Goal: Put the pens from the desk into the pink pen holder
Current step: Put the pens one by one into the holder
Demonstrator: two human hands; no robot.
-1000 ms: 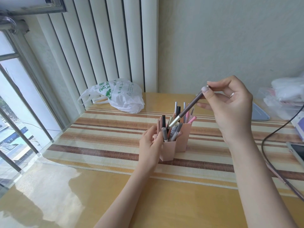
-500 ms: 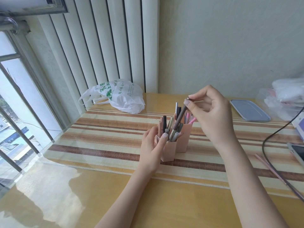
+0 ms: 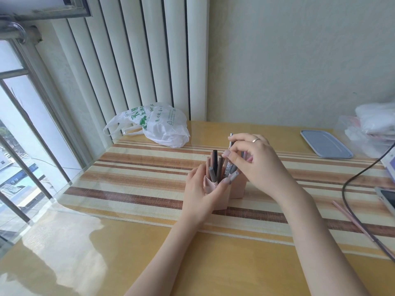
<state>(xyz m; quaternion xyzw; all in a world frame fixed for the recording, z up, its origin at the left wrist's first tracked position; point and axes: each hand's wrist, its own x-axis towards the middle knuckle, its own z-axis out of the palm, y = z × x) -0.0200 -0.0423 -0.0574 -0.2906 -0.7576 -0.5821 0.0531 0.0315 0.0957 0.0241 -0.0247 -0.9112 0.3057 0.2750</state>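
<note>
On the tabletop (image 3: 149,263), a striped mat (image 3: 139,174) carried the pink holder (image 3: 237,189), which stood near the middle, crowded with upright pens (image 3: 214,165). A left hand (image 3: 201,193) wrapped the holder's near side, fingers (image 3: 224,183) curled against its wall. Above it, a right hand (image 3: 256,165) had its fingers (image 3: 229,154) pinched together at the pen tops; whether they gripped one could not be told.

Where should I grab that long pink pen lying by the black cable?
Pinch the pink pen near its middle, coming straight down from above. It lies flat on the desk, thin and slanted, and the black cable runs close along its right side, so fingers probably fit best across it there.
</note>
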